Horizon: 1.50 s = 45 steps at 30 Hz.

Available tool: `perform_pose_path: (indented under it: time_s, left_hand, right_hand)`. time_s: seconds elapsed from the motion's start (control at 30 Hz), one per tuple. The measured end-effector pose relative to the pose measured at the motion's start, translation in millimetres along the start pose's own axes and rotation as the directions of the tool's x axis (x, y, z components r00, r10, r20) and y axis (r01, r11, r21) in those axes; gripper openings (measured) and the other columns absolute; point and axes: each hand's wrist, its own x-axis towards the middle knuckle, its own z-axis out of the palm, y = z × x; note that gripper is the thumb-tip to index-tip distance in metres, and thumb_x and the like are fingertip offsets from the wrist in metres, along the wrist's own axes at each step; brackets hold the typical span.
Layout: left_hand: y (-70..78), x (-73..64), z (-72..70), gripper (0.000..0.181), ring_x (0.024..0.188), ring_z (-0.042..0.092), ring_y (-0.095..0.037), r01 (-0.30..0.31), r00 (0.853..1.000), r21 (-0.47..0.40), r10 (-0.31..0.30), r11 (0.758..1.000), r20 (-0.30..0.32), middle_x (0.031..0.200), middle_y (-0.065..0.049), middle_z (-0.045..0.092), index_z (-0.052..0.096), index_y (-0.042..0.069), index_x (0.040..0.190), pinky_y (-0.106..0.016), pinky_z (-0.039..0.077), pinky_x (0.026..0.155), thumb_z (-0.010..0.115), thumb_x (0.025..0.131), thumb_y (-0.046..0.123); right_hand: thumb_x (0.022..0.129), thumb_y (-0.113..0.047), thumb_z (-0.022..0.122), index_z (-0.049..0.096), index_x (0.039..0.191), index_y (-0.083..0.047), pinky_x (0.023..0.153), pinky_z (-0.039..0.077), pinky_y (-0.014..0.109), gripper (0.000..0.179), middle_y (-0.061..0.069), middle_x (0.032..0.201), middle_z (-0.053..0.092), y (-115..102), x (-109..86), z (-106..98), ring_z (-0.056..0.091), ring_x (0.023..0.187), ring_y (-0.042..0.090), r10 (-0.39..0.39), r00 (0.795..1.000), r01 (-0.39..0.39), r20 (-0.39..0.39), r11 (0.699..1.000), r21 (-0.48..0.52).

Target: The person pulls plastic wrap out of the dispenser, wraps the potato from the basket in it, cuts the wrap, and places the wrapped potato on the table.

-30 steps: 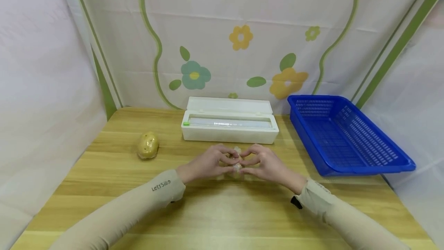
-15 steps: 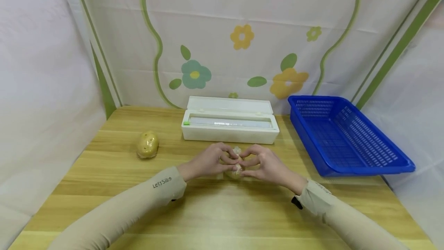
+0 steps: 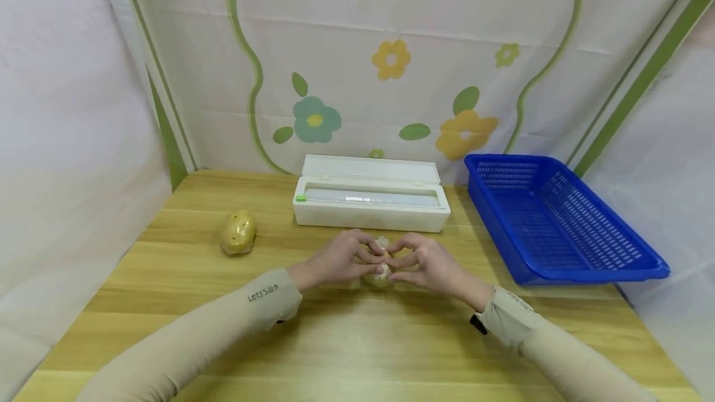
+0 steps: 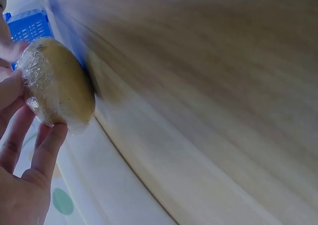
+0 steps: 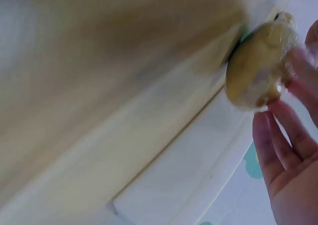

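Note:
Between my two hands, on the table, sits a potato [image 4: 74, 81] in crinkled cling film [image 4: 37, 76]. In the head view the fingers hide most of this potato [image 3: 380, 280]. My left hand [image 3: 337, 260] holds the film and the potato's upper side with bent fingers and thumb. From the other side my right hand [image 3: 429, 263] grips it the same way, its fingertips almost meeting the left ones. The right wrist view also shows the potato [image 5: 251, 68], film bunched under the fingers. A second potato [image 3: 239, 232], shiny with film, lies to the left.
Behind the hands stands a white cling film box [image 3: 371, 219] with its lid up, a roll [image 3: 368, 197] inside and a green slider [image 3: 301, 198] at its left end. A blue plastic basket [image 3: 497, 234] is at the right of the wooden table [image 3: 357, 346].
Both hands stay in nearly the same place. The fingers shift slightly on the film, and a bit more of the held potato shows below them. Everything else stays put.

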Motion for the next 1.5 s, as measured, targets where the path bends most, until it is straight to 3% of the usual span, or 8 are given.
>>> perform_pose_path:
  time_s: [0.13,0.4,0.7,0.93,1.03,1.13,1.33,1.5]
  left_hand:
    - [-1.9,-1.6,-0.6,0.018,0.101,0.061,-0.013,0.006,1.000,0.000,-0.006,1.000,0.004,0.105,0.001,0.069,0.077,0.010,0.102,-0.031,0.047,0.092,0.077,0.087,0.021]
    - [-2.5,-2.1,-0.1,0.018,0.101,0.061,-0.012,0.006,1.000,0.008,-0.006,1.000,-0.006,0.106,0.001,0.068,0.077,0.009,0.103,-0.028,0.048,0.090,0.077,0.088,0.020]
    - [-0.2,-2.7,-3.2,0.018,0.099,0.063,-0.013,0.020,1.000,0.027,-0.019,0.999,-0.008,0.105,0.000,0.069,0.077,0.009,0.102,-0.029,0.049,0.090,0.078,0.087,0.020]
    - [-4.2,2.9,-4.0,0.018,0.097,0.065,-0.014,0.035,0.999,-0.008,-0.036,0.999,-0.010,0.105,-0.002,0.070,0.077,0.007,0.102,-0.024,0.050,0.085,0.077,0.087,0.016]
    - [-6.3,3.8,-5.1,0.019,0.100,0.064,-0.014,0.047,0.999,0.020,-0.047,0.999,0.000,0.106,-0.001,0.070,0.077,0.008,0.103,-0.025,0.049,0.088,0.077,0.087,0.019]
    - [-7.4,3.3,-8.1,0.021,0.106,0.062,-0.015,0.040,0.998,0.061,-0.042,0.997,0.037,0.111,-0.001,0.069,0.076,0.010,0.106,-0.029,0.047,0.093,0.076,0.089,0.022]
    - [-5.7,1.0,-20.2,0.060,0.122,0.054,-0.020,-0.040,0.980,0.172,0.006,0.984,0.197,0.131,-0.005,0.060,0.065,0.008,0.130,-0.032,0.042,0.101,0.084,0.080,0.035]
    - [-12.6,2.8,-16.1,0.064,0.118,0.055,-0.019,0.001,0.989,0.168,-0.027,0.986,0.148,0.130,-0.003,0.060,0.061,0.012,0.132,-0.031,0.043,0.099,0.087,0.076,0.028]
  right_hand:
    - [0.066,-0.023,0.092,0.080,0.099,-0.008,0.072,0.056,0.037,0.038,0.005,0.103,0.067,3,1.3,0,0.065,0.094,0.020,-0.034,0.999,0.034,0.005,0.999,-0.017]
    - [0.064,-0.016,0.093,0.081,0.091,-0.009,0.068,0.055,0.028,0.031,0.004,0.095,0.070,7,4.1,1,0.066,0.086,0.018,-0.055,0.996,0.055,-0.069,0.998,0.000]
    - [0.067,-0.017,0.091,0.080,0.092,-0.007,0.066,0.056,0.032,0.029,0.006,0.095,0.070,11,3.6,5,0.067,0.085,0.020,-0.071,0.995,0.074,-0.070,0.997,0.034]
    - [0.065,-0.013,0.091,0.080,0.091,-0.004,0.066,0.057,0.035,0.029,0.009,0.094,0.069,20,6.4,8,0.067,0.084,0.023,-0.053,0.995,0.059,-0.079,0.995,0.081]
    - [0.067,-0.013,0.091,0.079,0.091,-0.003,0.067,0.057,0.032,0.028,0.010,0.095,0.069,21,6.4,8,0.068,0.083,0.024,-0.047,0.996,0.052,-0.071,0.995,0.081]
    - [0.070,-0.014,0.090,0.079,0.094,-0.004,0.067,0.055,0.026,0.028,0.010,0.098,0.070,21,4.8,7,0.068,0.084,0.022,-0.030,0.998,0.035,-0.061,0.996,0.085]
    - [0.077,-0.014,0.085,0.076,0.107,-0.004,0.059,0.054,0.025,0.033,0.011,0.109,0.069,20,-1.1,6,0.067,0.090,0.023,0.059,0.998,-0.055,-0.026,0.989,0.134]
    - [0.070,-0.017,0.091,0.071,0.119,-0.005,0.059,0.055,0.028,0.054,0.007,0.119,0.067,22,-0.4,5,0.065,0.097,0.022,0.144,0.990,-0.142,0.000,0.978,0.154]
